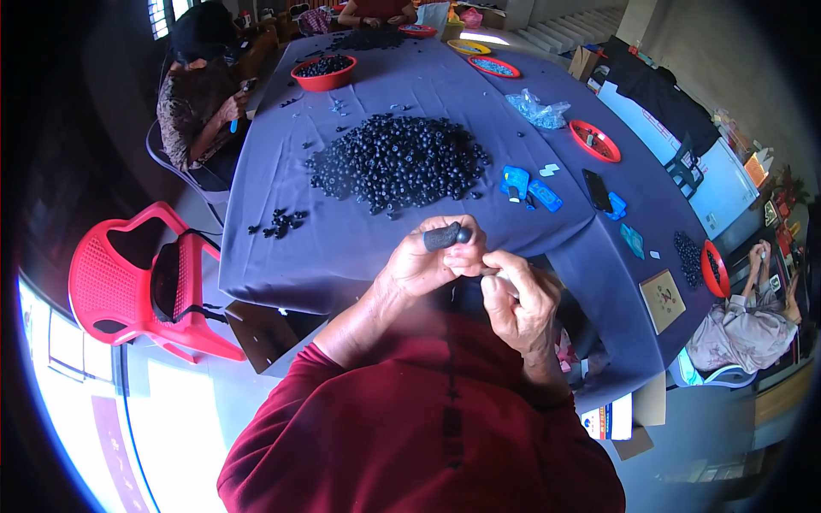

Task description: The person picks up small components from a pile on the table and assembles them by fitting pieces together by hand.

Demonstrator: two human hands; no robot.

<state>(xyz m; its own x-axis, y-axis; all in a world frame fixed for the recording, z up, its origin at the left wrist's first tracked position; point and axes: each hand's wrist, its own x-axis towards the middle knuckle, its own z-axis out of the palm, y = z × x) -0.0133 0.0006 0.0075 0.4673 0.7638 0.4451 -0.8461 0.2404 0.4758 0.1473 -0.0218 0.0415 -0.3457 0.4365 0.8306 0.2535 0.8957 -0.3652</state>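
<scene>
Close to my body, above the table's near edge, my left hand [428, 261] is closed with a small round black piece [463, 233] pinched at its fingertips. A dark finger sleeve [441, 238] covers one of its digits. Just beside it, my right hand [523, 299] is curled round a thin tool [490, 272]; its kind is mostly hidden by the fingers. The tool's end is near the left hand's fingertips. Beyond both hands, a large heap of similar black pieces [402, 162] lies on the dark cloth, with a smaller cluster [280, 224] to the left.
A blue-grey cloth [265, 171] covers the table. On it are a red basin [325, 75] of black pieces, a red dish [594, 141], blue packets [515, 183], a phone [596, 190] and a plastic bag [539, 111]. A red chair [128, 274] stands left. Other people sit around the table.
</scene>
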